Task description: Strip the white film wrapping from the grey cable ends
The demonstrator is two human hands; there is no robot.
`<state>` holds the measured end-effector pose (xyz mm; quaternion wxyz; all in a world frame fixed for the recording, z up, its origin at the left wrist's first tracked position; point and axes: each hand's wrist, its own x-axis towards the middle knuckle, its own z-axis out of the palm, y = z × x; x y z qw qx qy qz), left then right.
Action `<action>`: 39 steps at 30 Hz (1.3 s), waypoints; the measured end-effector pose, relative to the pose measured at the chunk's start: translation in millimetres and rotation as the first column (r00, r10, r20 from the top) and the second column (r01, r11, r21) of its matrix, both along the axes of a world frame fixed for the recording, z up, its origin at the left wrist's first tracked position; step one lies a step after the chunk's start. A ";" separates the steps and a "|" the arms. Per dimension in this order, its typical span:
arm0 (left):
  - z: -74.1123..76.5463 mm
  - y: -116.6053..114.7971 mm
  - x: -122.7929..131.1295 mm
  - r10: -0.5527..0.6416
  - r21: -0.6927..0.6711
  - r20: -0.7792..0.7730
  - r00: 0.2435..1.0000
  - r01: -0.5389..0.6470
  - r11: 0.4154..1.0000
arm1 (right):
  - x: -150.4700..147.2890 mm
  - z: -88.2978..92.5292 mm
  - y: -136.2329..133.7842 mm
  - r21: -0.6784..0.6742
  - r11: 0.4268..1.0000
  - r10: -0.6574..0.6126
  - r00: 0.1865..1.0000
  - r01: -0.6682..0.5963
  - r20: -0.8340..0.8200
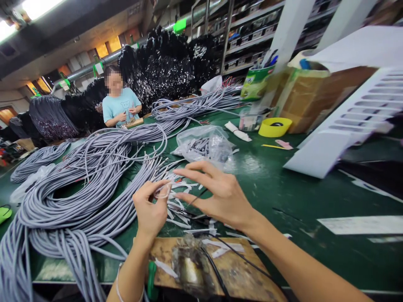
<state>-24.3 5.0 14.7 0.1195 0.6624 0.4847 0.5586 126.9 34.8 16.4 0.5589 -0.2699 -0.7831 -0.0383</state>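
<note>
My left hand (151, 209) is closed in a pinch, thumb against index finger, on a small whitish strip (163, 191) that looks curled; its exact kind is unclear. Beside it, my right hand (222, 199) has thumb and fingers spread apart, tips close to the strip, with nothing plainly held. A thin dark line, perhaps a wire (198, 197), shows between its fingers. Just beyond both hands lie stripped ends of grey cables (154, 165). White scraps (178, 220) are scattered beneath. Nearer me is a wooden board (242, 268) carrying a metal block (192, 270) wrapped in clear film.
Grey cable coils (78, 188) cover the table's left side. A plastic bag of small grey parts (204, 144) lies ahead. At right are a yellow tape roll (275, 126), a cardboard box (302, 98) and a white slotted panel (340, 134). A person (121, 102) works across the table.
</note>
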 end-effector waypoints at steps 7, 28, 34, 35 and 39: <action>-1.7 1.9 -3.8 -0.075 -0.196 0.161 0.984 0.106 0.975 | -4.0 -5.5 3.4 0.036 0.988 -0.144 0.984 0.149 -0.105; -10.0 4.6 -0.6 0.067 0.139 -0.399 0.914 -0.012 0.990 | -3.0 -16.6 10.1 0.028 0.963 -0.266 0.927 0.268 0.265; -10.7 1.6 2.1 0.077 0.129 -0.457 0.886 -0.020 0.991 | -6.7 -10.5 8.9 -0.296 0.953 0.067 0.998 -0.062 0.006; -11.9 0.5 4.3 0.044 0.126 -0.501 0.865 0.022 0.992 | -5.8 -9.7 11.0 -0.345 0.933 0.090 0.994 -0.105 -0.062; -13.7 -3.0 12.1 -0.243 0.026 -0.549 0.800 0.307 0.951 | 6.8 -7.4 26.3 -0.507 0.840 -0.021 0.923 -0.192 -0.384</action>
